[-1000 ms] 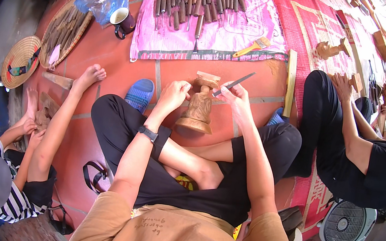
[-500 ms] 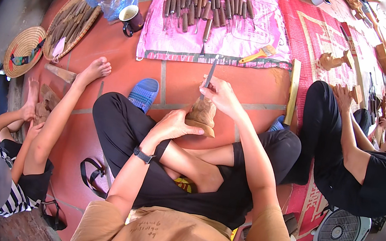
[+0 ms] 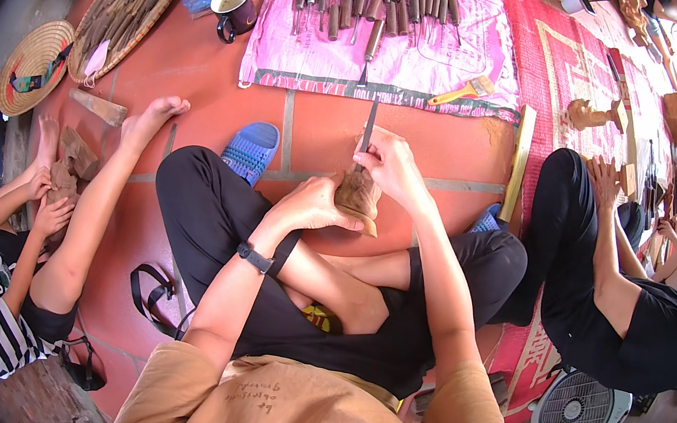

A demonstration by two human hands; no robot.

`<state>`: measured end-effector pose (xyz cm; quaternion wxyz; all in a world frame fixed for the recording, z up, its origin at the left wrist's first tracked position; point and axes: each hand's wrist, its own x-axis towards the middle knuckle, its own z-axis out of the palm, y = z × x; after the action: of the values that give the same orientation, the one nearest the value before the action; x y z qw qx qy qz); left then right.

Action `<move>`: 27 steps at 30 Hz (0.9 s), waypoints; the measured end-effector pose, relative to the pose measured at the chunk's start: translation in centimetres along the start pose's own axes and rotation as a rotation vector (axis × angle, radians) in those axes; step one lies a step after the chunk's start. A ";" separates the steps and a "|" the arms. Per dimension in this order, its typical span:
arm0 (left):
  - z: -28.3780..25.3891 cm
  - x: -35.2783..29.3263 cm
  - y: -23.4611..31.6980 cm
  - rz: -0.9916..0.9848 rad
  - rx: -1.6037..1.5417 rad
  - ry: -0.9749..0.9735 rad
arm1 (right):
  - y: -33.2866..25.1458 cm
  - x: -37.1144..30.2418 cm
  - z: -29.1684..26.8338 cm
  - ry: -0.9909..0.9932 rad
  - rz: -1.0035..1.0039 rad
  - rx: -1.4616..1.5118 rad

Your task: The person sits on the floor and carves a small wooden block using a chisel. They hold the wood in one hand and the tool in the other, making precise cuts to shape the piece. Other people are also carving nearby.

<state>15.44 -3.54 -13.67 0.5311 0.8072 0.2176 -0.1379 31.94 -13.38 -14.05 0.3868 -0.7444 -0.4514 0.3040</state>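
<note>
Between my crossed legs I have a light-brown wooden carving (image 3: 361, 201) with a wider, flat base. My left hand (image 3: 315, 204) is closed around its near left side, the thumb lying across the base. In my right hand (image 3: 395, 167) is a slim grey metal file (image 3: 370, 122), its far tip pointing away from me. The file's lower end lies against the top of the carving, and my right fingers press on it there. Part of the carving is hidden under both hands.
Carving chisels (image 3: 374, 39) and a yellow-handled brush (image 3: 462, 92) lie on a pink sheet (image 3: 308, 60). A mug (image 3: 233, 11), basket (image 3: 161, 26) and blue slipper (image 3: 250, 151) are to the left. People sit on both sides; a fan (image 3: 579, 410) stands at right.
The file has drawn slightly nearer to me and tilts less. My left hand keeps its hold on the carving. The whole view has shifted a little, and the person at left has moved their hands.
</note>
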 end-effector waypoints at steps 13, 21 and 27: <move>-0.3 -0.4 0.0 -0.031 -0.060 -0.020 | 0.8 0.3 0.5 0.084 -0.045 -0.003; -0.1 0.0 -0.6 -0.021 -0.087 -0.022 | 1.0 0.0 0.4 -0.020 0.027 0.020; 0.0 0.3 -0.9 -0.102 0.002 -0.084 | 1.3 -0.8 0.5 0.002 0.060 0.131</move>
<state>15.22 -3.14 -14.49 0.5313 0.7890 0.2358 -0.1989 31.76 -14.28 -15.33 0.4261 -0.7310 -0.4077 0.3434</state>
